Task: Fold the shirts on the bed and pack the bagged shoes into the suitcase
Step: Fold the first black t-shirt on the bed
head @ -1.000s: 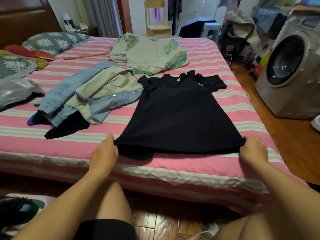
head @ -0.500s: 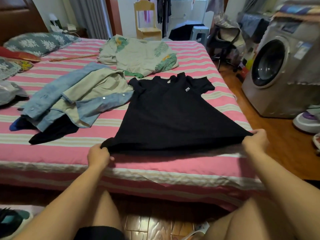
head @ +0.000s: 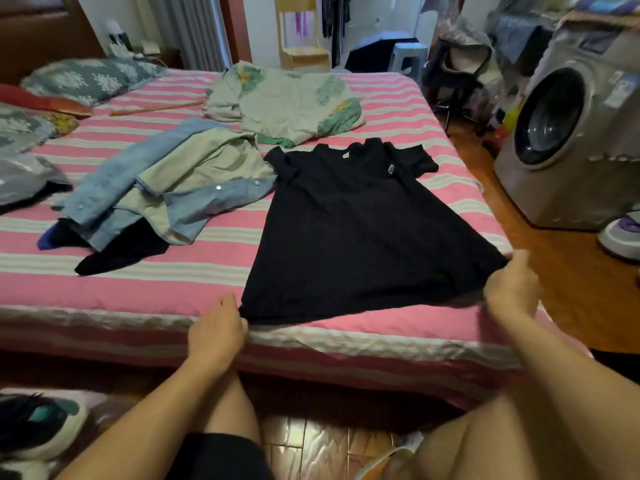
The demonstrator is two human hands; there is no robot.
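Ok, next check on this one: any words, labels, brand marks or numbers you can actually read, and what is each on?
None can be read.
Black shirt: small white-edged chest patch, too small to read.
Black shirt: pale neck tag, no legible text.
Washing machine: blue-and-white stickers on the front, blurred.
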